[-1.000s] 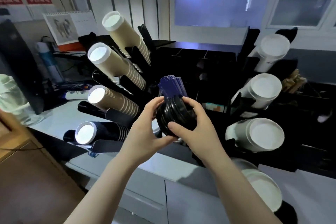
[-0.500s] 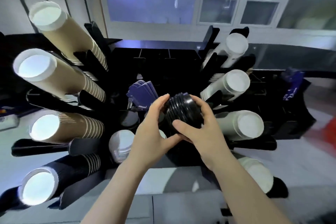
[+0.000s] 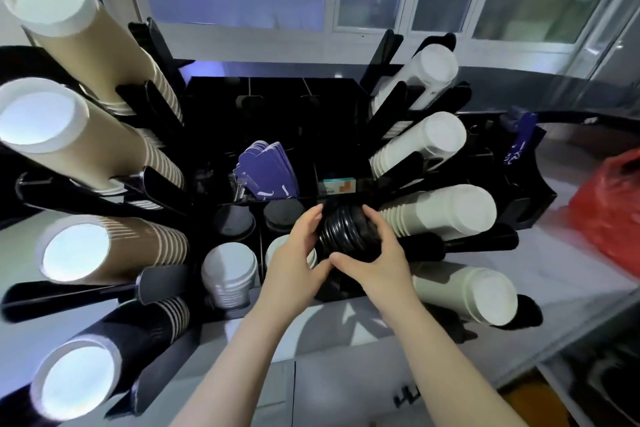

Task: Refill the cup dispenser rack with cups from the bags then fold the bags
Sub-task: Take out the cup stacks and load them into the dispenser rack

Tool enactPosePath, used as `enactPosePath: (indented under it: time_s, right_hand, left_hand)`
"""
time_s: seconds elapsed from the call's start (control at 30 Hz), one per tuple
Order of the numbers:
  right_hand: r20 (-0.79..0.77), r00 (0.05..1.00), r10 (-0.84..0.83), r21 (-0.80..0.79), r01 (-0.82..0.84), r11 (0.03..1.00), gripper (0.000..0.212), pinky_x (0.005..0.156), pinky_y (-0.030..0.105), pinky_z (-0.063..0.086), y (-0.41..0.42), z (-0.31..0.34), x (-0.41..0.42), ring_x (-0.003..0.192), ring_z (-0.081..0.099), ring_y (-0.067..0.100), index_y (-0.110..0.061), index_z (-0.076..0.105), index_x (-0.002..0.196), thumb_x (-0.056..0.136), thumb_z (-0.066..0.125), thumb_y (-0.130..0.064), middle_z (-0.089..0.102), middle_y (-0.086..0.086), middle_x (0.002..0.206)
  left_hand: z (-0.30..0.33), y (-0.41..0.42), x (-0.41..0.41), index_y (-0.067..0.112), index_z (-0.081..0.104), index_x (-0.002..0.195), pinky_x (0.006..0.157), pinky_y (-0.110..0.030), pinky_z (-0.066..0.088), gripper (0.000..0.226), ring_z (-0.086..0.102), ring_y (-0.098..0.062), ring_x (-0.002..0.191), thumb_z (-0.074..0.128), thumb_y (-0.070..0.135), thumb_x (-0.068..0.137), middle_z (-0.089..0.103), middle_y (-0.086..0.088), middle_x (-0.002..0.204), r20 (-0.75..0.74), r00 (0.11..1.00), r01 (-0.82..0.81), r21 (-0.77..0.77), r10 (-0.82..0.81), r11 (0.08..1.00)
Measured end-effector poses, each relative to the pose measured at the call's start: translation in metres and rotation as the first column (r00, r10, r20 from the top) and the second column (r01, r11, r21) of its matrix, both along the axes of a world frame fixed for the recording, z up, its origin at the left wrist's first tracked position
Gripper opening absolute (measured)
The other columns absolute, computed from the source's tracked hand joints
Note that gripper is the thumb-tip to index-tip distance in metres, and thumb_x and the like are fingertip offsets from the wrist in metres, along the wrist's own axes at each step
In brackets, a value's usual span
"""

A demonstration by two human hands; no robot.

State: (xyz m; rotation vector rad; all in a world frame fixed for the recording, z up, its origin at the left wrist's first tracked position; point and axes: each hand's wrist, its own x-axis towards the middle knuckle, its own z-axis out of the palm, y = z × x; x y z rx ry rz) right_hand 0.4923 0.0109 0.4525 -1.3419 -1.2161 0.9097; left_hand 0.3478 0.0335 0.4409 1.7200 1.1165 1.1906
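Observation:
A stack of black lids (image 3: 346,236) sits between both my hands, low over the right front compartment of the black dispenser rack (image 3: 277,87). My left hand (image 3: 294,253) grips its left side and my right hand (image 3: 374,260) curls round its right side and front. Brown cup stacks (image 3: 104,149) and a dark cup stack (image 3: 114,350) fill the rack's left arms. White cup stacks (image 3: 443,215) fill the right arms. No bag for the cups shows in my hands.
White lids (image 3: 228,270) and black lids (image 3: 235,222) stand in the front compartments. Purple sleeves (image 3: 266,170) and a small box (image 3: 337,185) sit behind them. A red plastic bag (image 3: 613,211) lies on the counter at right. Grey cabinet doors (image 3: 311,392) are below.
Both hands have carried the stack of black lids down and slightly right, from beside the purple sleeves to the right front compartment. My head has moved closer and looks more steeply down.

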Motion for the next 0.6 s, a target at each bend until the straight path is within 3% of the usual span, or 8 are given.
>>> enactPosePath:
  time_s: [0.13, 0.23, 0.33, 0.4, 0.5, 0.6]
  right_hand:
    - [-0.029, 0.999, -0.016, 0.010, 0.017, 1.000, 0.080, 0.075, 0.005, 0.047, 0.005, 0.001, -0.002, 0.102, 0.057, -0.012, -0.042, 0.048, 0.130, 0.064, 0.085, -0.018, 0.059, -0.020, 0.120]
    - [-0.018, 0.998, -0.057, 0.043, 0.058, 0.997, 0.077, 0.087, 0.015, 0.050, 0.008, 0.002, -0.004, 0.109, 0.057, -0.005, -0.042, 0.049, 0.129, 0.065, 0.084, -0.016, 0.059, -0.016, 0.123]
    - [0.028, 0.997, -0.076, 0.055, 0.074, 0.996, 0.078, 0.099, 0.030, 0.048, 0.009, -0.001, -0.003, 0.117, 0.055, 0.003, -0.045, 0.047, 0.129, 0.065, 0.084, -0.018, 0.057, -0.016, 0.126]
    - [0.116, 0.986, -0.122, 0.052, 0.116, 0.992, 0.079, 0.103, 0.029, 0.043, 0.008, -0.005, 0.000, 0.120, 0.050, 0.001, -0.049, 0.044, 0.129, 0.065, 0.084, -0.024, 0.053, -0.020, 0.130]
    - [0.424, 0.895, -0.139, 0.098, 0.108, 0.989, 0.083, 0.100, 0.012, 0.035, 0.006, -0.012, 0.007, 0.121, 0.041, 0.000, -0.047, 0.039, 0.135, 0.068, 0.082, -0.024, 0.040, -0.011, 0.140]
    - [0.675, 0.731, -0.101, 0.067, 0.077, 0.995, 0.084, 0.101, 0.031, 0.044, 0.009, -0.017, 0.007, 0.129, 0.040, 0.022, -0.045, 0.032, 0.139, 0.073, 0.078, -0.022, 0.024, 0.001, 0.149]
  left_hand:
    - [0.003, -0.001, 0.001, 0.052, 0.036, 0.129, 0.086, -0.006, 0.041, 0.081, 0.056, 0.009, 0.111, 0.057, -0.010, 0.082, 0.046, 0.044, 0.123, 0.073, 0.997, 0.040, -0.024, -0.038, 0.999]
    - [0.004, 0.001, -0.001, 0.045, 0.037, 0.131, 0.085, -0.007, 0.043, 0.081, 0.059, 0.004, 0.110, 0.045, -0.018, 0.080, 0.042, 0.032, 0.133, 0.128, 0.989, 0.077, -0.034, -0.072, 0.996]
    - [0.004, 0.005, -0.008, 0.046, 0.035, 0.131, 0.094, -0.009, 0.039, 0.085, 0.053, 0.006, 0.117, 0.036, -0.019, 0.076, 0.045, 0.024, 0.135, 0.074, 0.995, 0.065, -0.017, -0.063, 0.998]
    - [0.002, 0.008, -0.013, 0.044, 0.035, 0.134, 0.104, -0.015, 0.033, 0.084, 0.045, 0.004, 0.127, 0.038, -0.015, 0.075, 0.047, 0.019, 0.137, 0.000, 1.000, -0.007, 0.009, 0.007, 1.000]
    - [-0.009, 0.018, -0.022, 0.027, 0.030, 0.145, 0.114, -0.030, 0.024, 0.078, 0.024, -0.012, 0.143, 0.046, -0.007, 0.077, 0.035, 0.006, 0.150, -0.228, 0.946, -0.222, 0.056, 0.229, 0.973]
    - [-0.027, 0.028, -0.027, 0.015, 0.010, 0.152, 0.119, -0.043, 0.006, 0.087, -0.001, -0.025, 0.147, 0.061, 0.015, 0.081, 0.003, -0.008, 0.160, -0.518, 0.833, -0.222, 0.012, 0.196, 0.975]
